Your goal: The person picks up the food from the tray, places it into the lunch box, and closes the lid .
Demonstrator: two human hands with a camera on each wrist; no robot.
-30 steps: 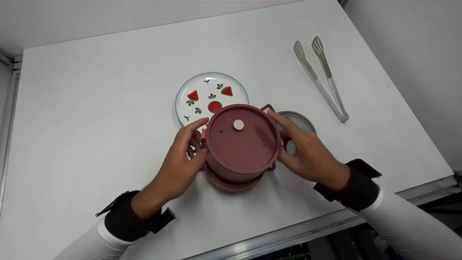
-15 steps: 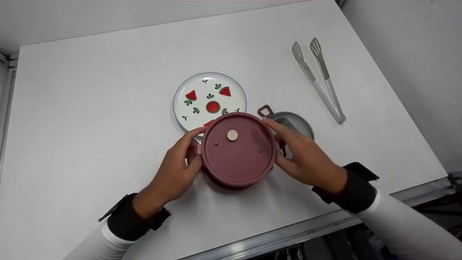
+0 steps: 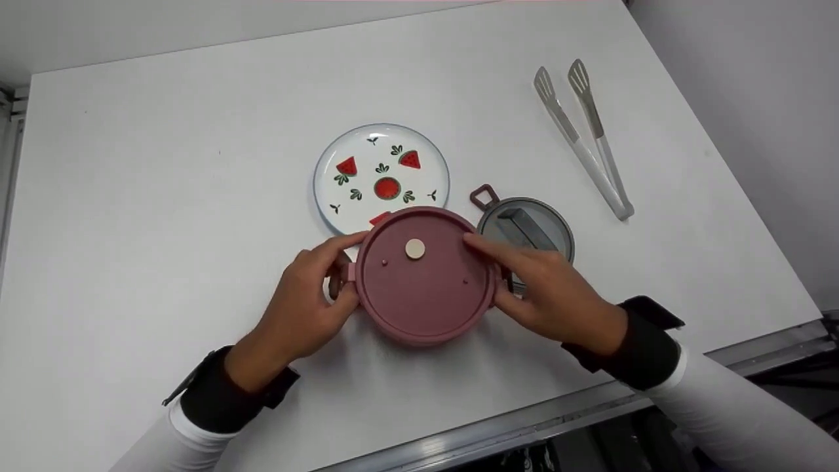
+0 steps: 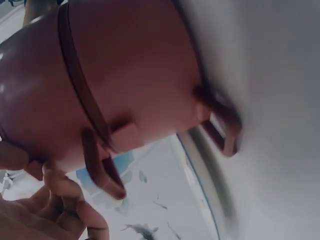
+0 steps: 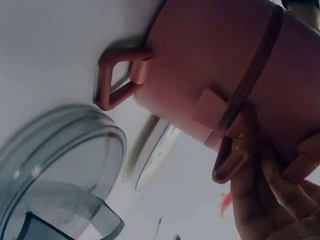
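Note:
A dark red pot [image 3: 426, 295] with a flat top and a cream knob [image 3: 415, 248] stands stacked on a matching lower pot [image 4: 145, 65]. In both wrist views their walls meet at a dark band, and loop handles stick out at the band and lower down. My left hand [image 3: 298, 308] holds the upper pot by its left side, thumb in front and index finger towards the back. On the opposite side my right hand [image 3: 550, 295] grips it, its index fingertip on the rim. In the head view the lower pot is almost wholly hidden.
Behind the pots lies a white plate [image 3: 357, 196] with watermelon drawings, partly covered. A clear round lid [image 3: 557, 223] with a grey handle lies beside my right hand, a dark red loop [image 3: 484, 195] at its edge. Metal tongs [image 3: 586, 147] lie spread at the back right.
The upper pot has come towards me and down onto the lower one, carried by both hands. More of the plate and of the clear lid now shows.

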